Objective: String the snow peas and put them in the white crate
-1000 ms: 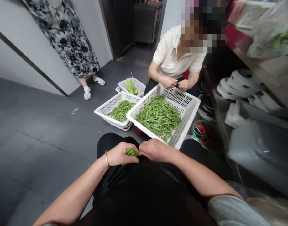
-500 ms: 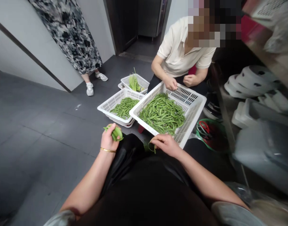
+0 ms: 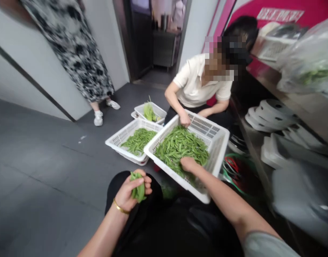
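Note:
Several flat green pea pods (image 3: pixel 137 187) are bunched in my left hand (image 3: pixel 131 191), whose fingers curl around them above my left knee. My right hand (image 3: pixel 189 165) reaches into the near side of a white slatted basket (image 3: pixel 222 142), down among a heap of loose pea pods (image 3: pixel 177 142). Its fingertips are hidden, so whether they grip a pod does not show. A co-worker's hand (image 3: pixel 184 119) is in the far side of the same basket. Left of it, a second white basket (image 3: pixel 112 141) holds more pods.
Behind the second basket, a smaller white basket (image 3: pixel 158 110) contains long green stalks. Stacked white plastic tubs (image 3: pixel 271 114) and a green-rimmed container (image 3: pixel 236 175) with red items stand on the right. Another person in a patterned skirt (image 3: pixel 72 46) stands at upper left.
My right hand has gone from beside the basket, where it held a thin green strip, into the pods. My left hand still holds its bunch. The co-worker's hand has reached into the basket. The view tilted up.

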### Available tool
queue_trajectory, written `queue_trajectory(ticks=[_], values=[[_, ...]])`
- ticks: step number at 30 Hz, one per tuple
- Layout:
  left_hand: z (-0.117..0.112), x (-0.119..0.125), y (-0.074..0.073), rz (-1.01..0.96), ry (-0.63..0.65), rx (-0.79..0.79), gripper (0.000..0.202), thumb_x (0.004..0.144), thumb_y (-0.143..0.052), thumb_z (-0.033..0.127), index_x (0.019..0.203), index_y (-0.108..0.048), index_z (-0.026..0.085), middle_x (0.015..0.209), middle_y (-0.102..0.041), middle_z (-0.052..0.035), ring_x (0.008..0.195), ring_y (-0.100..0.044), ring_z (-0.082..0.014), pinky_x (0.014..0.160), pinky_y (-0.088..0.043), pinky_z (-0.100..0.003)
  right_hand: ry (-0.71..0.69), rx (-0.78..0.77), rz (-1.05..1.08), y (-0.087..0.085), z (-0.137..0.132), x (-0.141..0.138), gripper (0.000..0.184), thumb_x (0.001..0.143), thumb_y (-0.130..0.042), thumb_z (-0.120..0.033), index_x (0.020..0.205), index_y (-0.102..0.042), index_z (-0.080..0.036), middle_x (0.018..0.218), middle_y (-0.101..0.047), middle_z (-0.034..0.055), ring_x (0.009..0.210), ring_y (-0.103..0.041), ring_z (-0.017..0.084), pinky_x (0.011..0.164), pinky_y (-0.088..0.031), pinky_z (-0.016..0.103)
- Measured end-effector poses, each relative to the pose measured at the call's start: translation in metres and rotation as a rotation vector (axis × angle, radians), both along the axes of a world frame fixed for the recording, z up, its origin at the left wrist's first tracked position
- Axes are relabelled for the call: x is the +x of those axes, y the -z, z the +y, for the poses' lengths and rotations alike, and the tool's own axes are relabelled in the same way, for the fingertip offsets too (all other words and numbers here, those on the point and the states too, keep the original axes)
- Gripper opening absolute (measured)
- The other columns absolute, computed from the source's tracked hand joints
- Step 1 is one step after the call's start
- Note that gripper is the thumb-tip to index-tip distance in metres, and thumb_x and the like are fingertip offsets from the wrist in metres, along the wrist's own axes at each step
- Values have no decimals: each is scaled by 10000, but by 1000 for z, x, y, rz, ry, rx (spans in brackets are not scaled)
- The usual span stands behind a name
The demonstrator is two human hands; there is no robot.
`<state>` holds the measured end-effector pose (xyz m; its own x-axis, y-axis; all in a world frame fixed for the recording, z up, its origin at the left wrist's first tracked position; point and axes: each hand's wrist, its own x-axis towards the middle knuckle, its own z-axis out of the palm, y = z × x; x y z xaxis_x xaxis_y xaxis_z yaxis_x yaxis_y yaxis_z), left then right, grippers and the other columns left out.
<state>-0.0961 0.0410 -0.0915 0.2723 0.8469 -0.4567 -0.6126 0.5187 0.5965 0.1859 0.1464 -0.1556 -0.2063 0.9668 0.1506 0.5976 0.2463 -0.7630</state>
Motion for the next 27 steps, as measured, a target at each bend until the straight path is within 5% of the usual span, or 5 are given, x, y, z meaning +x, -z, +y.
queue_trajectory(ticks=[7, 13, 20, 24, 27], values=[[-9, 18, -1, -137, 32, 143, 259, 666, -743, 255, 723, -506, 169, 534, -468, 27, 425, -424, -73, 374, -334, -171, -74, -364, -569, -7, -11, -5, 132, 644, -613, -132, 514, -597, -145, 679, -680, 168, 771, -672, 302, 684, -483, 365], [-29, 32, -17, -113, 81, 182, 269, 659, -746, 231, 694, -489, 160, 565, -471, 14, 517, -500, -110, 417, -390, -190, -105, -474, -610, -16, -16, -16, 99, 644, -596, -65, 572, -572, -129, 826, -674, 237, 944, -639, 347, 780, -467, 400], [-23, 35, -12, 144, 35, 165, 262, 644, -765, 270, 784, -589, 134, 507, -470, 43, 384, -368, -45, 357, -246, -156, -202, -537, -99, -56, -42, -10, 215, 912, -362, -348, 859, -469, -170, 766, -657, 62, 641, -656, 138, 586, -528, 253], [-21, 41, -14, 384, 30, 302, 402, 667, -749, 335, 986, -642, 115, 507, -519, 33, 373, -404, -57, 364, -304, -182, -516, -757, 698, -62, -87, -45, 352, 810, -556, -503, 885, -493, -164, 568, -493, -58, 433, -527, 90, 421, -472, 218], [-25, 41, -16, 487, 52, 421, 348, 669, -745, 341, 911, -655, 106, 593, -604, -16, 403, -450, -61, 396, -354, -194, -582, -920, 914, -61, -107, -66, 344, 772, -641, -457, 880, -535, -149, 566, -428, -78, 420, -472, 64, 387, -440, 196]])
